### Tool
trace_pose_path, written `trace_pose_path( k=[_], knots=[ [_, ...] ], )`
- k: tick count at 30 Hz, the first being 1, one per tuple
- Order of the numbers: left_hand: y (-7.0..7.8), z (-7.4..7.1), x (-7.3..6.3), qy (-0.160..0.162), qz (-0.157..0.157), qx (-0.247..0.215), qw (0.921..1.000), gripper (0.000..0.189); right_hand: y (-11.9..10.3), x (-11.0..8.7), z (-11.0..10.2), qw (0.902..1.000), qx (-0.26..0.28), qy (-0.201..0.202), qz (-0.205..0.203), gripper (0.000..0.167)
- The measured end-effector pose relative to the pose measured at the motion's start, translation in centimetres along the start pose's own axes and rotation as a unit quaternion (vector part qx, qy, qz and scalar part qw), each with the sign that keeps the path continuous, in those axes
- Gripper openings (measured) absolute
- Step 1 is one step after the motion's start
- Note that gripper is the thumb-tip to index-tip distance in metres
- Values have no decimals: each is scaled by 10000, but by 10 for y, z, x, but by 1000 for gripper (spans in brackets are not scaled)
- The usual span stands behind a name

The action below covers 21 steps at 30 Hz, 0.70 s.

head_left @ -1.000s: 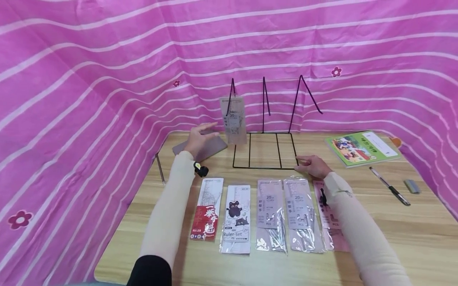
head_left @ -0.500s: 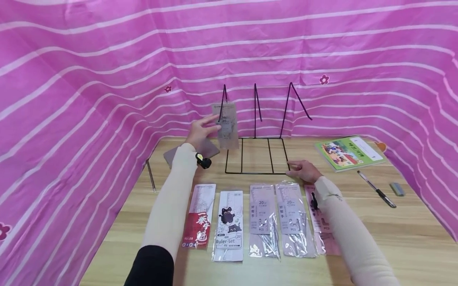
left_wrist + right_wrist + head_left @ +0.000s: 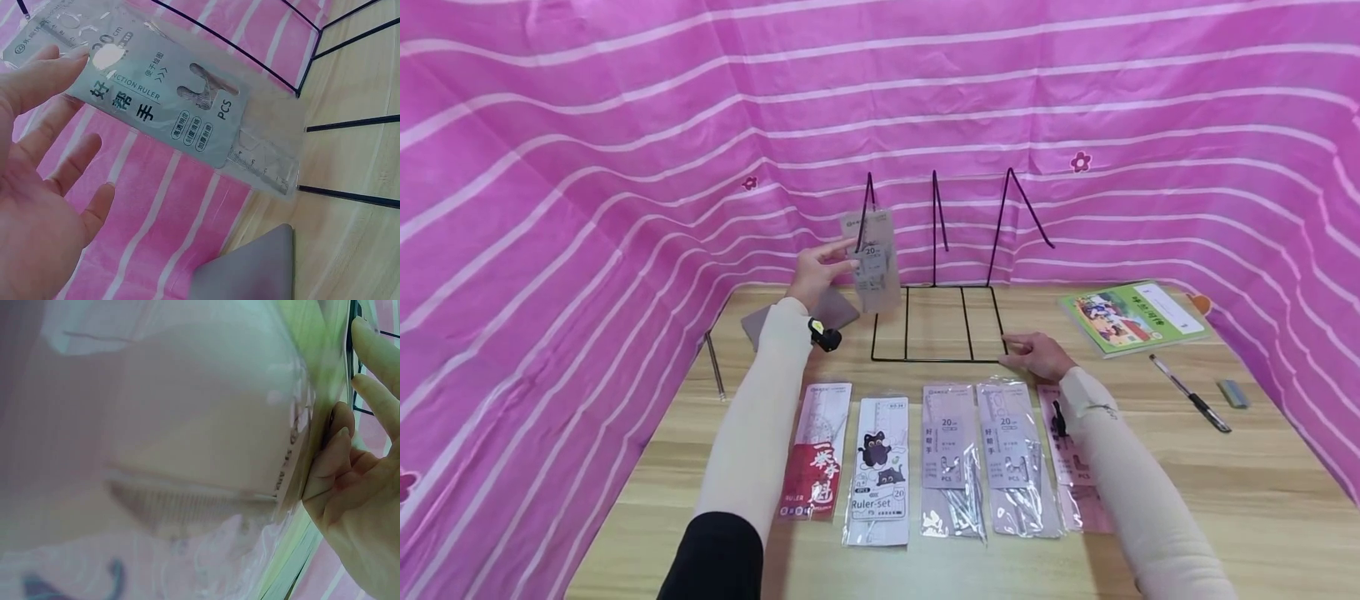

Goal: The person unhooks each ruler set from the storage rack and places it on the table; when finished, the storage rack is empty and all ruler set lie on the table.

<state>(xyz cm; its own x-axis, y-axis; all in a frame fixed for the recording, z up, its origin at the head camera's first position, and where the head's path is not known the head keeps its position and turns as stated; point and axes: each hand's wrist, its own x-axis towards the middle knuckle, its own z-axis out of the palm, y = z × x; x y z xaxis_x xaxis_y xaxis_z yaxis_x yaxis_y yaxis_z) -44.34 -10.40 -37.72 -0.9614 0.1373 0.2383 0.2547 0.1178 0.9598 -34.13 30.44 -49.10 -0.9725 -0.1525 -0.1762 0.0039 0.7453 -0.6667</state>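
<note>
A clear packet with a ruler set (image 3: 874,279) hangs on the left hook of a black wire rack (image 3: 936,361). My left hand (image 3: 816,275) pinches its left edge. In the left wrist view the thumb (image 3: 69,69) lies over the front of the packet (image 3: 162,87), while other fingers spread below its edge. My right hand (image 3: 1037,356) holds the front right corner of the rack's base. In the right wrist view some fingers (image 3: 342,447) are curled, and two fingertips reach the black wire. A large blurred plastic packet (image 3: 187,425) fills most of that view.
Several flat ruler packets lie in a row near me, among them a red-and-white one (image 3: 816,454) and a cat one (image 3: 878,475). A grey flat object (image 3: 838,321) and a metal rod (image 3: 715,367) lie left; a green book (image 3: 1135,319), pen (image 3: 1190,393) and eraser (image 3: 1232,393) right.
My left hand has moved right from above the grey flat object to the hanging packet, which now tilts slightly. The right hand stays at the rack's corner. The head view has shifted a little.
</note>
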Motion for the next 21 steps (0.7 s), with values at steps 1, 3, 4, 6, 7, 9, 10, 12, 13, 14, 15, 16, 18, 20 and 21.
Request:
trace_pose_path(
  k=[1,3,4,6,7,9,10,12,13,14,15,16,18,20,21],
  knots=[
    [0,0,0,-10,25,5,10000,46,0,0,0,10000,2,6,-16,67],
    [1,-1,-1,-22,74,-66,9999,45,0,0,0,10000,11,12,-42,67],
    [2,-1,-2,-22,86,-111,9999,44,0,0,0,10000,27,9,-51,67],
    [3,-2,-3,-9,108,-183,9998,43,0,-1,0,10000,17,2,-73,67],
    [4,-3,-3,19,94,-206,9997,42,-1,-1,0,10000,30,4,-64,67],
    [5,-4,-5,82,89,-199,9997,40,-1,-1,0,10000,37,-8,-43,67],
    [5,-4,-6,117,91,-197,9997,38,-1,-1,-1,10000,23,-15,-54,68],
    [5,-5,-7,166,91,-170,9997,35,0,0,-1,10000,27,-37,-24,68],
    [5,-5,-8,185,117,-132,9997,34,0,1,-1,10000,42,-52,2,69],
    [5,-6,-9,199,144,-102,9996,33,0,1,-1,10000,49,-63,4,69],
    [4,-6,-10,215,161,-80,9996,33,1,1,-1,10000,53,-76,4,69],
    [4,-7,-11,219,169,-41,9996,32,1,1,-1,9999,62,-84,21,69],
    [4,-8,-14,225,163,51,9996,32,0,0,-1,9999,86,-102,59,70],
    [4,-9,-17,226,105,72,9997,32,0,-1,-1,9999,103,-109,60,69],
    [4,-9,-19,229,76,78,9997,32,0,-1,-1,9999,104,-116,71,69]
  ],
)
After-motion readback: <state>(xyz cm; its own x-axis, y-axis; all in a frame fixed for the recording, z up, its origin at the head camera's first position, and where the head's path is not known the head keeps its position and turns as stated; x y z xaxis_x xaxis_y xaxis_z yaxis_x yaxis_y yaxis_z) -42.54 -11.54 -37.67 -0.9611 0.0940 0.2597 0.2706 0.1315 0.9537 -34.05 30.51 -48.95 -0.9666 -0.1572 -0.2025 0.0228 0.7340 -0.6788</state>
